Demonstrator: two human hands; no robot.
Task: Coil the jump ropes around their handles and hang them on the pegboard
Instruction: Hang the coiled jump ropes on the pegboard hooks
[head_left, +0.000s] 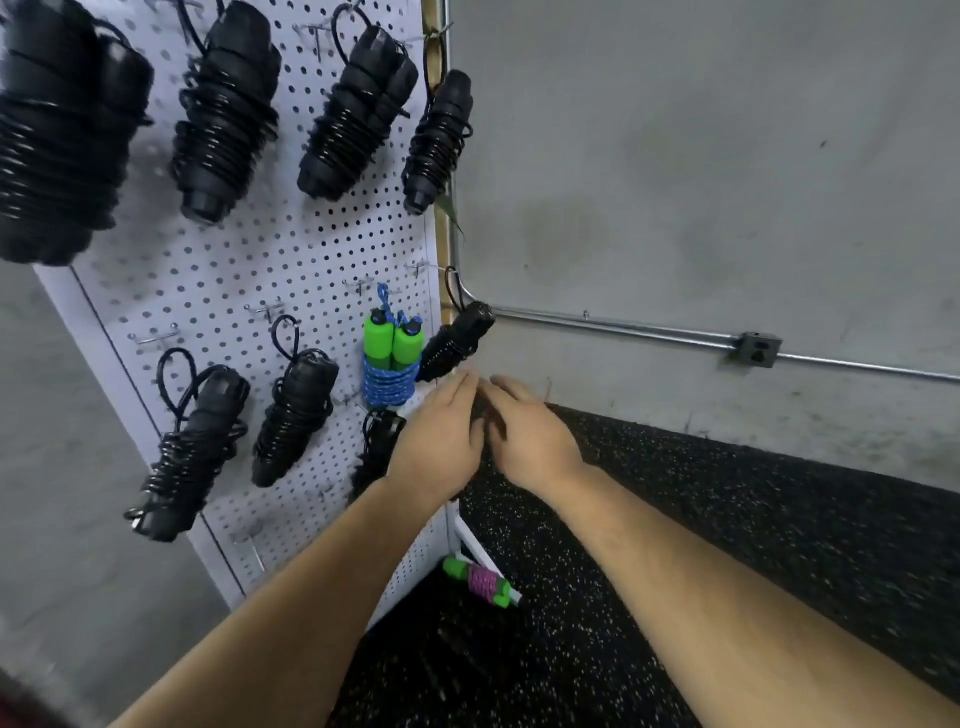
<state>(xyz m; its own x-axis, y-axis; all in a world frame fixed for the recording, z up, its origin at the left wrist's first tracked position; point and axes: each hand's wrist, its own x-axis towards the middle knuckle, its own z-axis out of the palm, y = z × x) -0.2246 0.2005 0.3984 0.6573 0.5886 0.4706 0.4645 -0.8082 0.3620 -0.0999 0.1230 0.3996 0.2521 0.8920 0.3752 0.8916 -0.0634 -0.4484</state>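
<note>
Several coiled black ropes (223, 109) hung on white perforated pegboard (234, 260); green-handled purple rope (480, 579) waits on floor (727, 519); left hand (436, 441), right hand (530, 436) together, grip unclear.

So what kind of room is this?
Probably a gym storage corner: coiled jump ropes hang on a white pegboard, the floor is speckled black rubber, and the wall looks like bare concrete.
</note>
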